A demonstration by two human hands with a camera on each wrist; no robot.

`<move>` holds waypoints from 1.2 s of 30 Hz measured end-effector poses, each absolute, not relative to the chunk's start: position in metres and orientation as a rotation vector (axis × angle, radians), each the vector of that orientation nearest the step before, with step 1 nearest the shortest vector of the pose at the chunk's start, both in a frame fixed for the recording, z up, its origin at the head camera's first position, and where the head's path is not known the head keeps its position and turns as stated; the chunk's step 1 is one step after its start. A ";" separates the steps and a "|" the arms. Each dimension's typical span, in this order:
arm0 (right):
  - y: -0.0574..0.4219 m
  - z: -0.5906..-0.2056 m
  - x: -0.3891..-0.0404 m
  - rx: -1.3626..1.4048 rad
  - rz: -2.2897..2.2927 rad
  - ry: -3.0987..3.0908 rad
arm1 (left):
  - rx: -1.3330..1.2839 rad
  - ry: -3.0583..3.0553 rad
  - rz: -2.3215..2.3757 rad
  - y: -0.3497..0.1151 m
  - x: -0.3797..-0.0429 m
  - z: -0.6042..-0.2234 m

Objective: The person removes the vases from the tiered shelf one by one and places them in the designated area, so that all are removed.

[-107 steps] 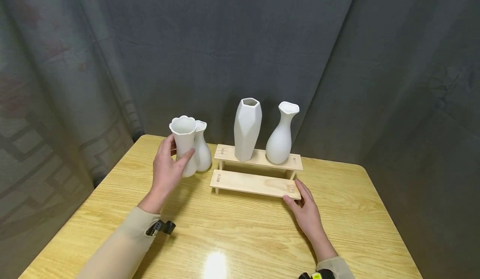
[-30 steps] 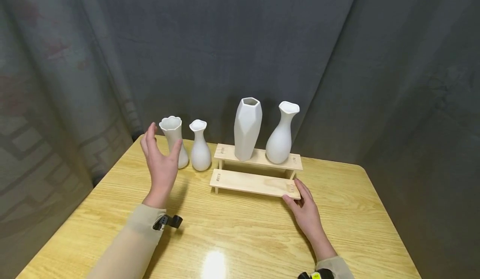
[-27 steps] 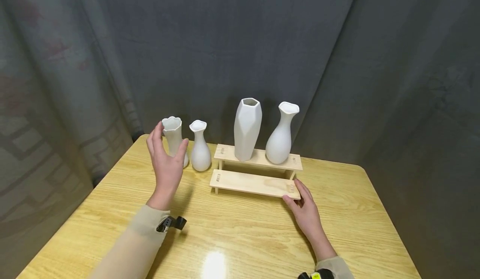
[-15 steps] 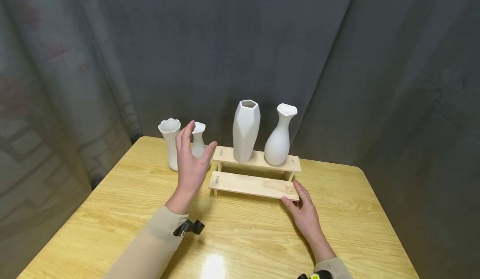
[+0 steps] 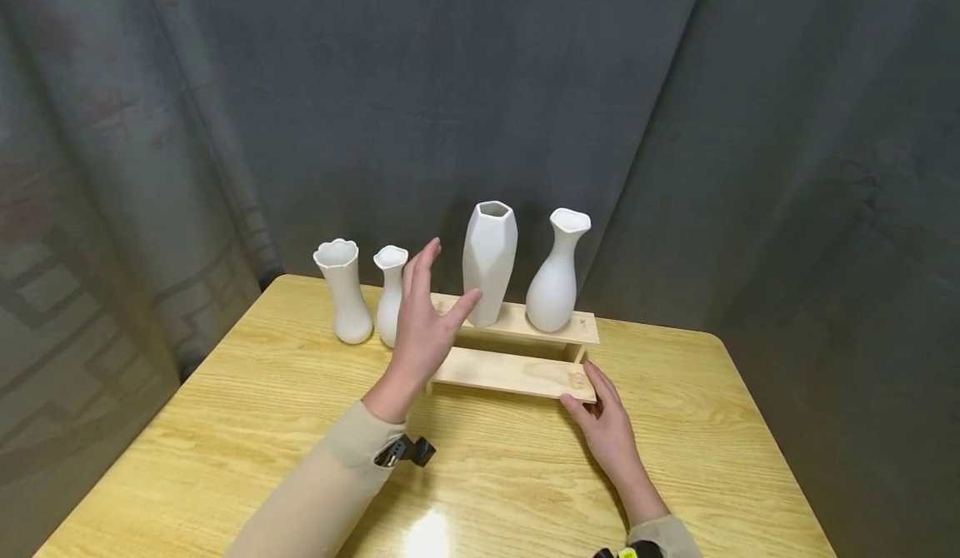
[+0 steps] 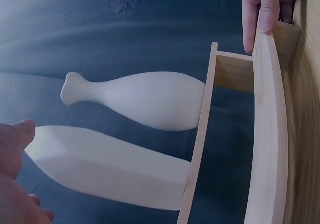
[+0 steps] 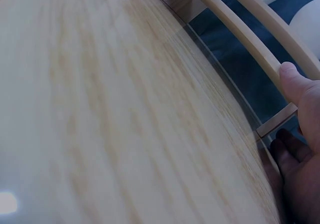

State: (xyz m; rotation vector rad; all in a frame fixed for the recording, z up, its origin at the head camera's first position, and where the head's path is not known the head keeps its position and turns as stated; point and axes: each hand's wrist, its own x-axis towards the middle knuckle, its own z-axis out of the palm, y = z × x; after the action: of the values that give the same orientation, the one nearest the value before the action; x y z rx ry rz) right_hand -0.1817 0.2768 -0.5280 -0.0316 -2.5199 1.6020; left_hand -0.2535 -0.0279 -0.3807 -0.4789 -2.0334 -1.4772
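My left hand [image 5: 423, 329], thumb and fingers spread, is in front of the left end of a two-step wooden display stand [image 5: 517, 373], nearest a faceted white vase [image 5: 489, 258]. It holds nothing. On the upper step that vase stands upright beside a round-bellied white vase [image 5: 553, 291]. My right hand [image 5: 606, 429] grips the right end of the lower step; in the right wrist view its thumb [image 7: 292, 81] lies on the board's edge. Left of the stand are a scalloped-rim vase [image 5: 347, 296] and a small narrow-necked vase [image 5: 388, 300], partly hidden by my left hand.
The stand and vases are on a light wood-grain table [image 5: 487, 475] with rounded back corners. Grey curtains [image 5: 450, 83] hang behind it and at both sides. Light glares off the table's front.
My left hand has let go of the scalloped-rim vase, which now stands at the far left, and has moved right past the small vase. The right hand keeps its grip on the stand.
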 end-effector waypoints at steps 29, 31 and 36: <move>0.272 -0.529 -0.182 -0.056 1.572 -2.528 | -0.422 -2.247 -1.535 -0.003 -0.302 -0.381; 0.272 -0.529 -0.182 -0.055 1.575 -2.524 | -0.430 -2.234 -1.544 -0.003 -0.302 -0.382; 0.272 -0.528 -0.182 -0.051 1.588 -2.519 | -0.441 -2.212 -1.541 -0.001 -0.302 -0.383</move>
State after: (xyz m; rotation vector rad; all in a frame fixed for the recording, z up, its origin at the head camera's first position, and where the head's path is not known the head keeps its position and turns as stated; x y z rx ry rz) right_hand -0.1818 0.2718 -0.5281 -0.0511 -2.5187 1.5881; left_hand -0.3024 -0.0011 -0.3830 -0.4411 -2.2117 -1.5409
